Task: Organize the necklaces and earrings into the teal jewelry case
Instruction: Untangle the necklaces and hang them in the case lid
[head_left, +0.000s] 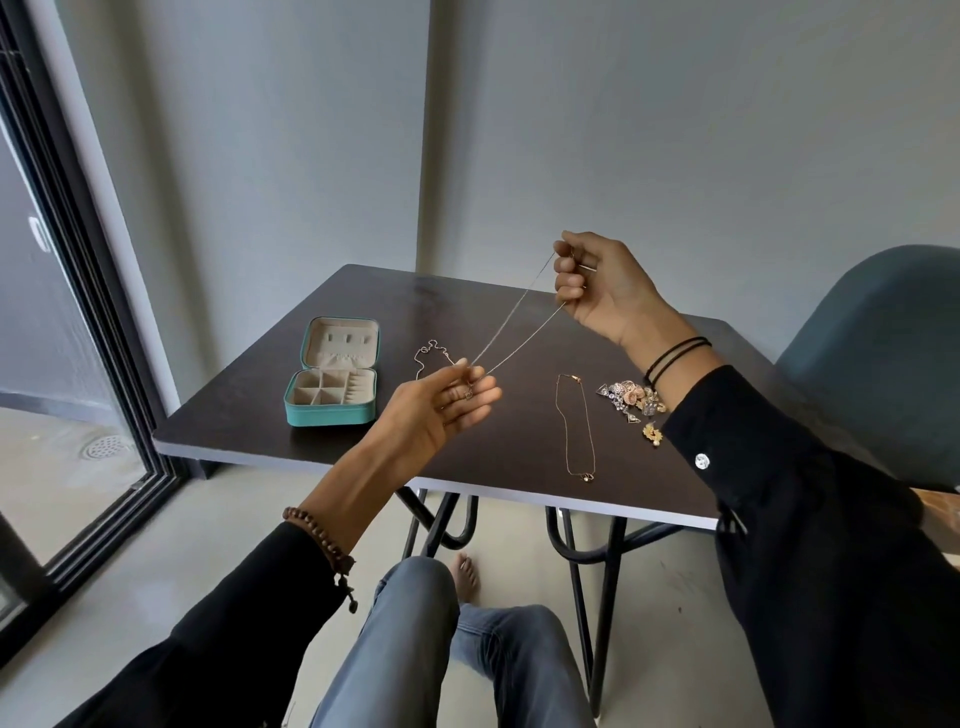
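Note:
A thin silver necklace (519, 322) is stretched taut in the air between my hands above the dark table (322, 441). My right hand (602, 291) pinches its upper end, raised at the back. My left hand (447, 410) holds the lower end, and a small pendant hangs by its fingers. The teal jewelry case (332, 376) lies open at the table's left, its beige compartments showing nothing inside. A gold necklace (576, 426) lies stretched out on the table. Another silver chain (431, 353) lies partly hidden behind my left hand. A pile of earrings (631, 402) sits at the right.
A blue-grey chair (878, 364) stands right of the table. A glass sliding door (62, 312) runs along the left. My knees in jeans (415, 623) are below the table's front edge, near its black hairpin legs (582, 545).

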